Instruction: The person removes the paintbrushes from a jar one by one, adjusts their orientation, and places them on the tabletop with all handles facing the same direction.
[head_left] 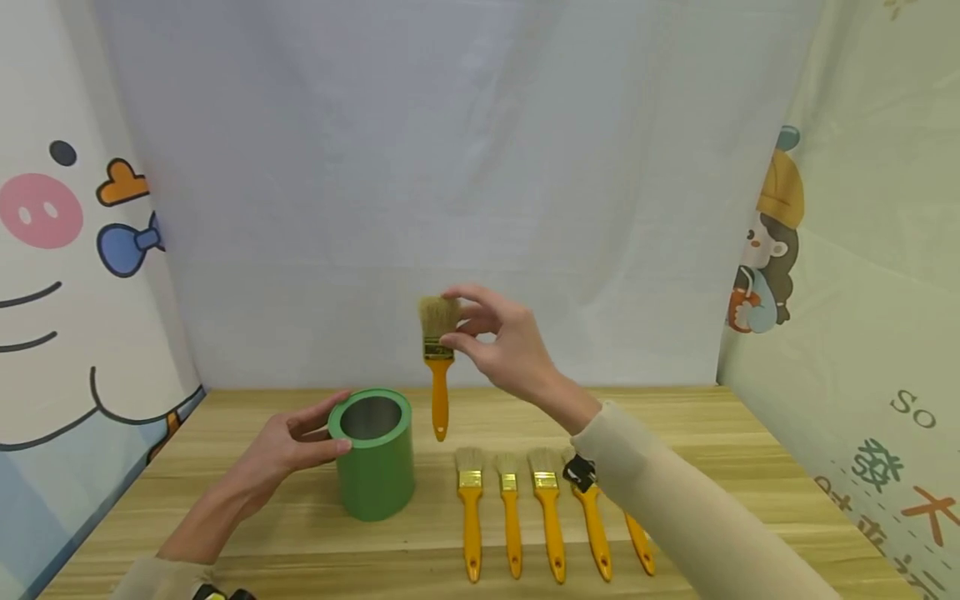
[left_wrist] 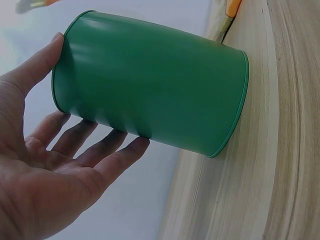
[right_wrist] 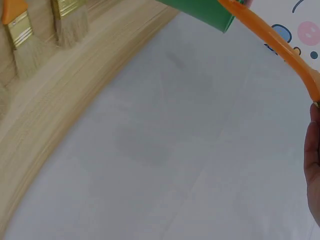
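A green can [head_left: 377, 482], with a hollow grey inside, stands upright on the table. My left hand [head_left: 279, 452] holds its left side, and in the left wrist view the thumb is at the rim while the fingertips touch the wall of the can [left_wrist: 150, 85]. Right of the can and above the tabletop, my right hand [head_left: 504, 340] pinches a paintbrush [head_left: 440, 390] near its metal band. That brush hangs with bristles up and orange handle down. In the right wrist view only the handle [right_wrist: 280, 46] shows, its bristle end out of frame.
Several more orange-handled paintbrushes [head_left: 512, 521] lie in a row on the wooden table [head_left: 427, 554], bristles toward the back. My right forearm covers part of the rightmost ones. A white cloth [head_left: 465, 167] hangs behind, with printed cloths on both sides.
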